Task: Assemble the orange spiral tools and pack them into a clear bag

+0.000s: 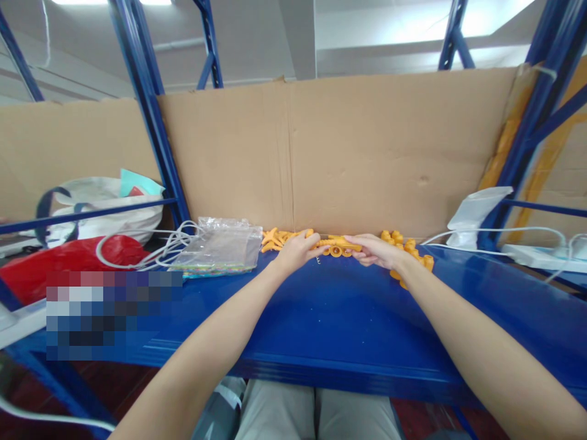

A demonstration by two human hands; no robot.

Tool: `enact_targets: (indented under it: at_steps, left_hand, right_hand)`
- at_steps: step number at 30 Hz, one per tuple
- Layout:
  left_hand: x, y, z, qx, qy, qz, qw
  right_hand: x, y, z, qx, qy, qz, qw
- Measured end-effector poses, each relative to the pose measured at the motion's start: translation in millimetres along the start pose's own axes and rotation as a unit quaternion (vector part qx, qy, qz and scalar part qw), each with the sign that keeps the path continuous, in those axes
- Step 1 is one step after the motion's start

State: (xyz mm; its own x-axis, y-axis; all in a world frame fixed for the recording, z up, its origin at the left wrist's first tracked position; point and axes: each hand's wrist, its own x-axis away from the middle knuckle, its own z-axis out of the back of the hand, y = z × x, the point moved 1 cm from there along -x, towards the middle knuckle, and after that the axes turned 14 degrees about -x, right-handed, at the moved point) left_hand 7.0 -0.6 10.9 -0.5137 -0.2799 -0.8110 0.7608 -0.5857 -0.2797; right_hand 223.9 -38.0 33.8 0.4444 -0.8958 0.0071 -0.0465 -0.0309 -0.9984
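Left hand: the left hand [299, 252] reaches to the back of the surface, fingers drawn narrow on a small orange-yellow plastic piece [310, 233], its end showing at the fingertips.
Right hand: the right hand [373, 252] holds a slim orange-yellow plastic piece [352, 246] between thumb and fingers, pointing toward the left hand. Cannot tell whether the two pieces are joined.
Work position: both held pieces at the far edge, near the upright tan cardboard panel [358, 153].
Left of the hands: loose pile of branching orange-yellow plastic parts [273, 240], just beside the left hand.
Between the hands: round, ring-ended orange-yellow plastic parts [336, 251]; a tiny coiled bit [318, 260] in front.
Right of the hands: cluster of knobby orange-yellow plastic parts [413, 250], partly behind the right wrist.
Surface: glossy blue metal shelf top [330, 311].
Bags: flat stack of clear plastic bags [224, 244], left of the branching parts; loops of white cable [178, 244] against it.
Far left: crumpled red plastic bag [68, 263]; cream fabric bag [114, 214] behind. Pixelated patch in front, contents unreadable.
Far right: translucent white pouch [474, 214] by the blue metal post [527, 128].
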Motion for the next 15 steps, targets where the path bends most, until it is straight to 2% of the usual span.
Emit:
enact_targets:
  at_steps: [4, 6, 15]
  left_hand:
    - [-2.0, 5.0, 7.6, -0.027, -0.002, -0.035, 0.999]
    - [-2.5, 6.7, 10.0, -0.031, -0.005, -0.045, 0.998]
    - [-1.4, 7.1, 8.3, -0.078, 0.005, -0.078, 0.994]
  right_hand:
    - [0.7, -0.9, 7.0, -0.04, -0.021, -0.068, 0.997]
    - [0.3, -1.2, 7.3, -0.054, -0.013, -0.08, 0.995]
    - [2.1, -3.2, -3.5, -0.061, 0.059, -0.035, 0.996]
